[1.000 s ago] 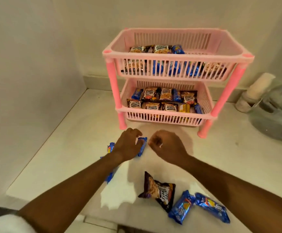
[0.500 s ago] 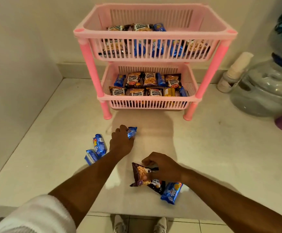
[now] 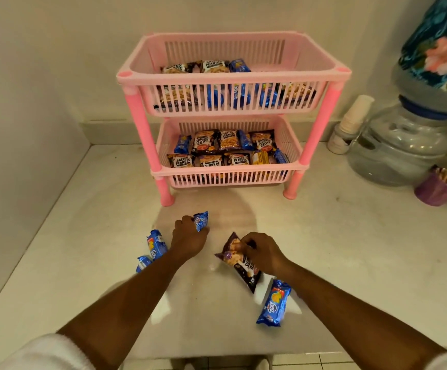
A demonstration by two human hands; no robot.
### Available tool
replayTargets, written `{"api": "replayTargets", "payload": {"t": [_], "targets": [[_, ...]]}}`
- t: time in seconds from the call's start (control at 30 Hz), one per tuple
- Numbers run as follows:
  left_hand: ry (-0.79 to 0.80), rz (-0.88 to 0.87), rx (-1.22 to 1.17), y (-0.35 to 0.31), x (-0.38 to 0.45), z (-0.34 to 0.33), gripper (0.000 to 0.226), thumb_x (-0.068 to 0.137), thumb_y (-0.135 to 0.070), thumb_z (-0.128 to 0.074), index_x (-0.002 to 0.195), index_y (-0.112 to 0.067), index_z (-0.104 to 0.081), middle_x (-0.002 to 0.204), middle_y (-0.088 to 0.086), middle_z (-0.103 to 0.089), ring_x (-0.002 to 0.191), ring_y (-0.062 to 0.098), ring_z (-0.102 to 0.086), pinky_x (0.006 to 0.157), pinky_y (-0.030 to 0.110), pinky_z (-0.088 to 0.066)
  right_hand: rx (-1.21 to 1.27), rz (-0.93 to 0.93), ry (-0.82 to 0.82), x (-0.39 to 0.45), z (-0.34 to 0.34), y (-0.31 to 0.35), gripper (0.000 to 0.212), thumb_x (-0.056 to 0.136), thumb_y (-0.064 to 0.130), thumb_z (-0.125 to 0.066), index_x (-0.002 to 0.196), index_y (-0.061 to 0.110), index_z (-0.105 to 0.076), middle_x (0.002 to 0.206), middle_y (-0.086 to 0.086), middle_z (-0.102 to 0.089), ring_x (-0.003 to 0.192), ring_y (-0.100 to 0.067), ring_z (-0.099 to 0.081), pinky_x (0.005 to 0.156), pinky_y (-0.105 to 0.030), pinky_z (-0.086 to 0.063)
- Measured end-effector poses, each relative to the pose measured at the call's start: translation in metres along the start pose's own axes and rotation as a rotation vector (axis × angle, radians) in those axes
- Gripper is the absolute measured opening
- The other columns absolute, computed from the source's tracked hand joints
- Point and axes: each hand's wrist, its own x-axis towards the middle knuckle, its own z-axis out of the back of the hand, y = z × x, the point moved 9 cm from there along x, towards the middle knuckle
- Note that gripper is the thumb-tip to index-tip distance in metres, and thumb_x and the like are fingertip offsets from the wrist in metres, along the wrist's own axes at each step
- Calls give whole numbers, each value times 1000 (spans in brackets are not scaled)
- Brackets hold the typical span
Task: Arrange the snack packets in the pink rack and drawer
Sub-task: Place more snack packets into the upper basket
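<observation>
A two-tier pink rack [image 3: 142,124] stands at the back of the white counter; both baskets hold several peanut and blue biscuit packets. In front of it my left hand [image 3: 187,237] grips a small blue biscuit packet [image 3: 201,220]. To the right my right hand [image 3: 266,253] pinches the top of a dark salted-peanuts packet [image 3: 237,260] that lies tilted on the counter. Two blue biscuit packets [image 3: 156,244] lie left of my left wrist. One more blue biscuit packet [image 3: 274,303] lies below my right hand.
A large water jar [image 3: 401,148] with a floral cover stands at the right, with a stack of paper cups [image 3: 350,121] beside it and a purple cup [image 3: 437,190] in front. Walls close in the counter [image 3: 83,236] at left and back. The counter's front edge is near my elbows.
My right hand has come down onto the peanuts packet, taken hold of it and shifted it up and left. My left hand still holds the blue packet. The camera has tilted down.
</observation>
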Motion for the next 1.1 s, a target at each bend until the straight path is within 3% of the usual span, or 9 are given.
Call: {"api": "replayTargets", "payload": {"t": [0.2,0.37,0.47,0.53,0.67,0.73,0.83,0.97,1.1], "targets": [[45,12,-329,-19,-1,8,43,86,-25,-70,118,-9,-47,102,6,-58,88,22,-63,82,42,-56,425,-87,-115,10,32,-2,27,97,35,-60,78,16,-55,73,-2,-60,69,-18,-60,64,-32,-48],[154,30,-542,-53,-7,7,32,92,-21,-61,114,-13,-40,97,4,-55,82,15,-58,74,36,-53,624,-131,-245,8,74,26,31,97,44,-58,89,17,-45,78,-2,-65,52,2,-63,44,-17,-46],[252,6,-673,-88,-20,11,29,95,-19,-55,119,-14,-39,105,12,-62,85,25,-65,74,41,-56,662,-95,-364,7,109,52,28,94,47,-62,92,23,-47,92,-3,-70,73,-5,-69,59,-26,-52],[309,-44,-734,-113,-30,17,26,96,-17,-52,119,-15,-41,103,11,-66,79,24,-68,63,34,-55,715,-55,-410,6,129,72,27,93,48,-63,95,28,-45,104,-7,-70,91,-17,-70,71,-38,-59],[356,-175,-915,-168,-53,39,42,88,-45,-62,116,-16,-50,85,-1,-73,71,15,-71,59,30,-55,770,102,-514,-1,173,120,28,92,49,-65,95,31,-44,94,-3,-70,77,-11,-72,53,-29,-54],[322,-252,-922,-195,-61,58,66,69,-66,-70,116,-25,-49,104,-5,-71,95,14,-70,76,34,-56,753,177,-582,-6,196,145,29,91,49,-65,96,30,-44,90,-1,-70,68,-3,-68,53,-27,-50],[254,-400,-898,-232,-68,89,79,59,-65,-80,121,-29,-48,117,-9,-67,110,9,-64,94,34,-51,696,242,-620,-10,228,179,27,91,51,-63,94,31,-46,90,0,-72,69,-6,-67,56,-30,-52],[127,-455,-865,-269,-63,135,61,72,-45,-82,120,-28,-48,110,-4,-70,101,15,-69,87,36,-56,688,277,-569,-7,267,220,27,93,52,-61,97,26,-52,95,-5,-73,77,-15,-70,57,-31,-56],[-10,-547,-789,-310,-55,185,55,76,-46,-78,117,-25,-48,108,-5,-67,98,12,-66,77,28,-51,753,315,-362,3,298,254,31,89,34,-72,111,24,-53,105,-4,-73,84,-15,-76,62,-29,-57]]}}
